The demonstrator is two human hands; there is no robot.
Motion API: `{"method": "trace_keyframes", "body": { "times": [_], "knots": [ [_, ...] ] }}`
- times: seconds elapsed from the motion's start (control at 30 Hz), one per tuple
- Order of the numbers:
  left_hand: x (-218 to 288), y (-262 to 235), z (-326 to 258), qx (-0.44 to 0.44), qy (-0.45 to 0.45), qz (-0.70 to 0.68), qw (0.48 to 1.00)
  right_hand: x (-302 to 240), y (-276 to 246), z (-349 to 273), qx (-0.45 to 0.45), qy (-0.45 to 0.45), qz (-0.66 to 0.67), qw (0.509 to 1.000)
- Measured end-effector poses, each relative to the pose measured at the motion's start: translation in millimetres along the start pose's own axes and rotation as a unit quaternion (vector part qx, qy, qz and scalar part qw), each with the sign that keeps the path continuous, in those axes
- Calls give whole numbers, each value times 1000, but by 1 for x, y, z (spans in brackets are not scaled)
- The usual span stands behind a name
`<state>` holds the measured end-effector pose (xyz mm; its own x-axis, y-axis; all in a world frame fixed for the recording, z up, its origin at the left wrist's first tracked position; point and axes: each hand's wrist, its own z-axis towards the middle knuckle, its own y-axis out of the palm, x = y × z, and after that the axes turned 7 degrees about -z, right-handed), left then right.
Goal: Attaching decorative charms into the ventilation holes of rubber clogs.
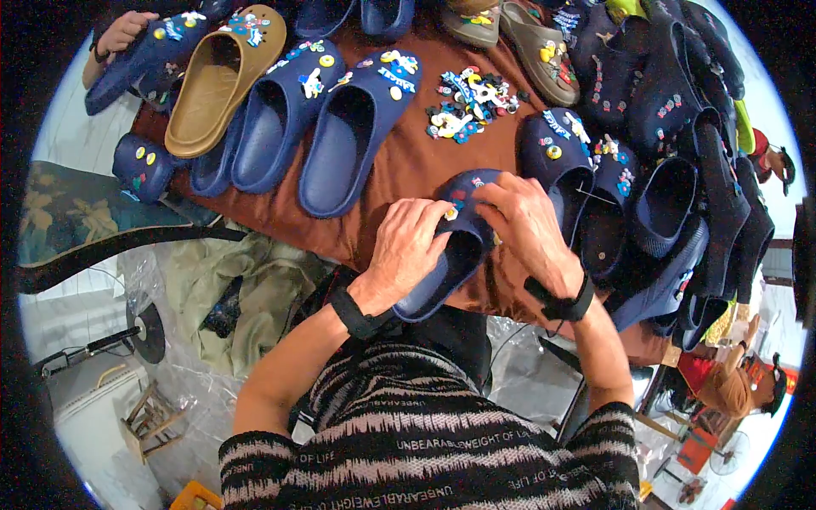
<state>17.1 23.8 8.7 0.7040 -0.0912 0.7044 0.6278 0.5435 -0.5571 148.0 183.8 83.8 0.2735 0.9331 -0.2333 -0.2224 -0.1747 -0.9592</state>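
Observation:
A navy clog [449,265] sits at the near edge of the cloth-covered table, its toe pointing away from me. My left hand [406,248] grips its left side, with the thumb near the opening. Small colourful shoe charms [455,204] show on its upper between my hands. My right hand [529,228] is over the right side of the upper, fingers bent and drawn together against it. Whatever those fingertips hold, if anything, is hidden. Beyond the clog lies a loose pile of coloured shoe charms [474,100] on the brown cloth [416,170].
Several decorated navy clogs [353,136] and a tan clog [223,81] lie at the left. More dark clogs [671,204] are heaped along the right. Another person's hand [123,34] is at the far left. A dark-edged chair [102,221] stands left of the table.

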Motion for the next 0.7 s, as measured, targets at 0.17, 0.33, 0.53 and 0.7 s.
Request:
{"method": "trace_keyframes", "body": {
  "times": [0.17, 0.33, 0.53, 0.7],
  "knots": [
    [2, 4, -1, 4, -5, 3, 1000, 20, 8, 28, -122, -86, -17, 989],
    [0, 4, 0, 6, 35, -4, 999, 21, 15, 34, -149, -84, -18, 985],
    [-11, 6, 0, 2, 101, -27, 995, 18, 12, 27, -165, -73, -19, 983],
    [-2, 5, 3, -15, 56, -34, 998, 22, 10, 16, -109, -78, -11, 991]
  ]
}}
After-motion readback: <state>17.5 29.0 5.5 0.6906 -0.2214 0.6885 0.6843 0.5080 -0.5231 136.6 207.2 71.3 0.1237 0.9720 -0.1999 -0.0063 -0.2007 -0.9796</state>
